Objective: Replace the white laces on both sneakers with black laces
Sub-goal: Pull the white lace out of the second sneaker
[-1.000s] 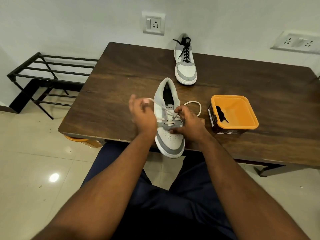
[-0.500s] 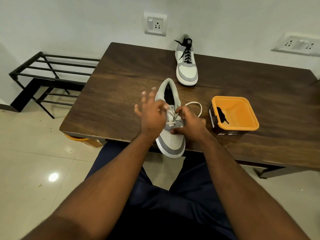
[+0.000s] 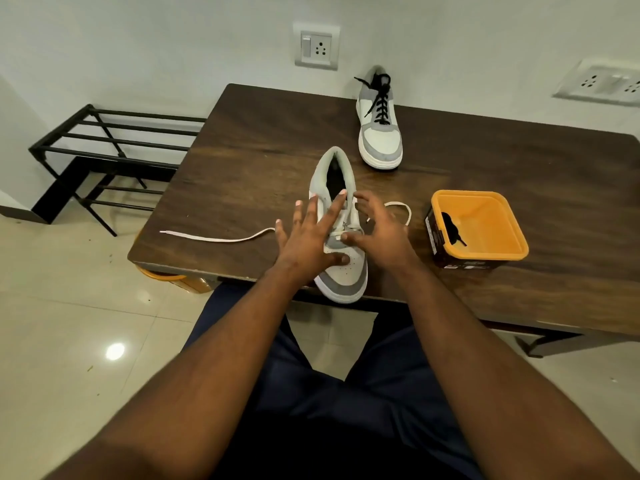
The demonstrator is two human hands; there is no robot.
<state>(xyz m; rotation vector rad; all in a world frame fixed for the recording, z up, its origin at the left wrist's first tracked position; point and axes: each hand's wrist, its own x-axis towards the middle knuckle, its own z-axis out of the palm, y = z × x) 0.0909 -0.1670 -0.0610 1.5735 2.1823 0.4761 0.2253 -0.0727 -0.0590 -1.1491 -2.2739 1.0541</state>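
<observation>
**A:** From the head camera, how far along is the lace swap?

**B:** About half done, I'd judge. The far sneaker [image 3: 380, 128], near the wall end of the bench [image 3: 249, 161], is already threaded with a black lace [image 3: 381, 102]. The near sneaker [image 3: 341, 237], toe over the front edge of the bench, is partly unlaced: one end of its white lace [image 3: 214, 238] trails left across the wood, the other loops out on the right, and it is threaded only through the lower eyelets as far as I can see.

**A:** And the hands?

**B:** Both are spread over the near sneaker, gripping nothing. The left hand [image 3: 311, 237] has straight fingers fanned across the shoe's left side, thumb on the toe box. The right hand [image 3: 377, 230] hovers on the other side, fingers relaxed, thumb reaching toward the last crossing of lace. Whether it touches the lace I cannot tell.

**A:** What's left?

**B:** Pulling the white lace fully out, then threading the other black lace [image 3: 452, 227], which lies in the orange tub [image 3: 502, 251] just right of the shoe.

**A:** The surroundings?

**B:** A dark wood-grain bench set against a pale wall with a switch socket [image 3: 316, 46] above it and another socket plate [image 3: 602, 81] to the right. A black metal rack [image 3: 104, 150] stands on the glossy tiled floor [image 3: 62, 341] to the left.
</observation>
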